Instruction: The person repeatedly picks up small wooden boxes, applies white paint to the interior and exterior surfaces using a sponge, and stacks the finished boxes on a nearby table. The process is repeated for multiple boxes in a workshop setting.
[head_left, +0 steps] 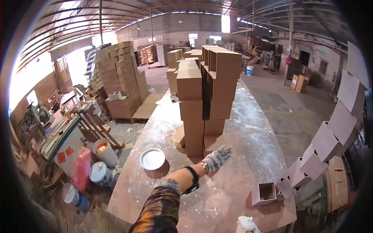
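My left hand (218, 158), in a grey-and-white striped knit glove, is held over the table with its fingers stretched out to the right and nothing visible in them. A dark band wraps the wrist below the patterned sleeve. Just beyond the hand stands a tall double stack of brown box shells (193, 132); whether I touch it cannot be told. Left of the arm sits a round bowl of white paste (152, 159). At the lower edge, a crumpled white shape (247, 224) may be my right hand in a glove, its fingers not distinguishable.
An open-topped square box (267, 193) stands at the table's right corner, beside a column of similar boxes (312, 163). White smears mark the wooden tabletop (252, 132). Buckets (101, 173) stand on the floor at left, near a pink plastic object (82, 169). Stacked boxes (116, 70) rise behind.
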`<move>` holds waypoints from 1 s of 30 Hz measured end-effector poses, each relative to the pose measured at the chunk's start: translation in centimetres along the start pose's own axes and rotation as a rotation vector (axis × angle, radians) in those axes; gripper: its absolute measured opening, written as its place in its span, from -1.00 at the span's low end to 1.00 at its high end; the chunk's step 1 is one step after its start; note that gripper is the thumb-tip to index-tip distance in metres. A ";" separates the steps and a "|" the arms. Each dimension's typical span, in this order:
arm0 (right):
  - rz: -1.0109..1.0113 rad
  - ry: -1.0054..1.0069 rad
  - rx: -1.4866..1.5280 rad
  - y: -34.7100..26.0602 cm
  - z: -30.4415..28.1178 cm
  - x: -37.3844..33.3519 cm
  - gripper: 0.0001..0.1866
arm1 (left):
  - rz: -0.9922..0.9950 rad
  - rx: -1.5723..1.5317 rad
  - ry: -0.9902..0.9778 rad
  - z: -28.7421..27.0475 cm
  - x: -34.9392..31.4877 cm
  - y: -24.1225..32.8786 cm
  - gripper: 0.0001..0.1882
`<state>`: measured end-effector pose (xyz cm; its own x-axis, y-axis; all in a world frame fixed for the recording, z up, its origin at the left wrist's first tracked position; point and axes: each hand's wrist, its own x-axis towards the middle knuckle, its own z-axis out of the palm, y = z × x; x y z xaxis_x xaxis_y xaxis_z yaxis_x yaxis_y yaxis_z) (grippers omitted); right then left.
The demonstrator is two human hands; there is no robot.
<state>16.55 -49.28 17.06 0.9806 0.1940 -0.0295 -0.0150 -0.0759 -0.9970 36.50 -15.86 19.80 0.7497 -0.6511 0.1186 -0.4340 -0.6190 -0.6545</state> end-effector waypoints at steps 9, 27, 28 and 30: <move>0.077 0.302 -0.054 0.6 0.7 -6.2 -0.66 | -0.178 -0.207 -0.531 4.5 13.0 0.3 -0.50; 0.013 0.225 -0.012 1.1 2.0 -5.4 -0.64 | -0.912 -0.945 -0.039 -1.6 -2.8 -0.8 -0.14; 0.015 0.200 -0.003 1.1 2.6 -5.1 -0.64 | -1.212 -1.113 0.226 1.7 -4.6 0.8 -0.04; 0.019 0.192 -0.007 1.3 2.2 -4.5 -0.64 | -1.469 -1.441 0.486 3.4 -5.5 1.6 0.14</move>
<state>11.66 -48.07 15.76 0.9994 0.0027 -0.0339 -0.0335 -0.0848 -0.9958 33.40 -11.76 15.60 0.7625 0.6222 0.1774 0.0449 -0.3243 0.9449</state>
